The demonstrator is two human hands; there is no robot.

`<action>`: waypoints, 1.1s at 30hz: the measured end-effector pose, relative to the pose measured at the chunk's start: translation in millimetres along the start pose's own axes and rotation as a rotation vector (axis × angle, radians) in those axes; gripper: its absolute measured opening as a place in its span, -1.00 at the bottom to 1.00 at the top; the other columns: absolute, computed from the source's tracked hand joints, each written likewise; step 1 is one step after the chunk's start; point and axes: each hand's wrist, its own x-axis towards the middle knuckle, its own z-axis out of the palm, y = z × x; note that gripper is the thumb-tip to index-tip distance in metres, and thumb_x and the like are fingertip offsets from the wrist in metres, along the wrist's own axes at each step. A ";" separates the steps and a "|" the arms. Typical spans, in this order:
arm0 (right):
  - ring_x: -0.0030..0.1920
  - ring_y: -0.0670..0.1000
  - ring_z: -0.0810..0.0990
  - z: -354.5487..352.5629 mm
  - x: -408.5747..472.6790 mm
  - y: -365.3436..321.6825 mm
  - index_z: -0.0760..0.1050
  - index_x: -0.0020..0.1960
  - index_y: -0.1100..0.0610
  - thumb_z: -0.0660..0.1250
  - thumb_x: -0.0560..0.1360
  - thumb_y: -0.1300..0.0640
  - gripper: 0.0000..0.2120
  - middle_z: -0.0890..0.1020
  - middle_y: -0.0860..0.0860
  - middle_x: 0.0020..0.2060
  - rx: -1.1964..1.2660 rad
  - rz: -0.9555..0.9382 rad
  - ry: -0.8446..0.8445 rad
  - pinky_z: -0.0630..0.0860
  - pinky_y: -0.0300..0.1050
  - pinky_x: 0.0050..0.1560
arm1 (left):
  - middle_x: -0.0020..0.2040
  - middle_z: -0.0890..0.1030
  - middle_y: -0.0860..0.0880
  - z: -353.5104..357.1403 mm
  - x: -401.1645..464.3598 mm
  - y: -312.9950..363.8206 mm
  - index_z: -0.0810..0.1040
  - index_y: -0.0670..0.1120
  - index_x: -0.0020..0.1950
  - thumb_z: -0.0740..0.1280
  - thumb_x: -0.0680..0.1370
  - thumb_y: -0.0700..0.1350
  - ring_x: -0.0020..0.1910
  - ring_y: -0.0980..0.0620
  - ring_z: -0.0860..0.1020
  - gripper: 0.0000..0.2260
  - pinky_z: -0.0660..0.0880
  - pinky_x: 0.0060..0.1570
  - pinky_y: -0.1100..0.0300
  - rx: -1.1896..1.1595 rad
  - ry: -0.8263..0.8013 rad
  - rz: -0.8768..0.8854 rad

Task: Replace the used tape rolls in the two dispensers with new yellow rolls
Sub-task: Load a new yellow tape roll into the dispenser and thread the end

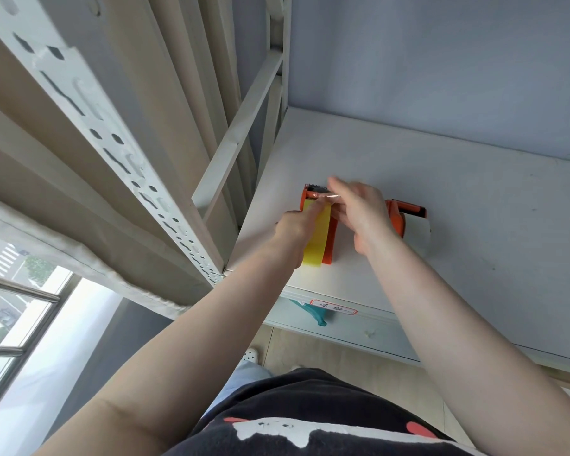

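Observation:
An orange tape dispenser (330, 240) with a yellow roll (317, 240) in it stands on the white shelf (474, 225) near its left edge. My left hand (293, 228) grips the yellow roll and dispenser from the left side. My right hand (359, 212) is at the dispenser's cutter end (315, 189), its fingers pinching the tape strip there; the fingertips are blurred. A second orange dispenser (407, 210) holding a whitish roll (420, 233) lies just right of my right hand, partly hidden by it.
A white perforated rack upright (129, 159) and cross brace (237, 133) stand left of the shelf. A teal object (313, 315) hangs below the shelf's front edge beside a red-framed label (333, 309). A window (14, 307) is at the lower left.

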 end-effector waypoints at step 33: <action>-0.21 0.19 0.69 -23.4 18.5 12.5 0.49 -0.06 0.34 0.20 0.50 0.33 -0.89 0.65 0.29 -0.10 0.017 0.092 0.138 0.67 0.01 -0.20 | 0.12 0.60 -0.17 -4.1 -3.7 -3.3 0.47 -0.15 0.17 0.44 0.44 0.08 0.08 -0.19 0.58 -0.57 0.52 0.18 -0.12 -0.050 0.027 0.040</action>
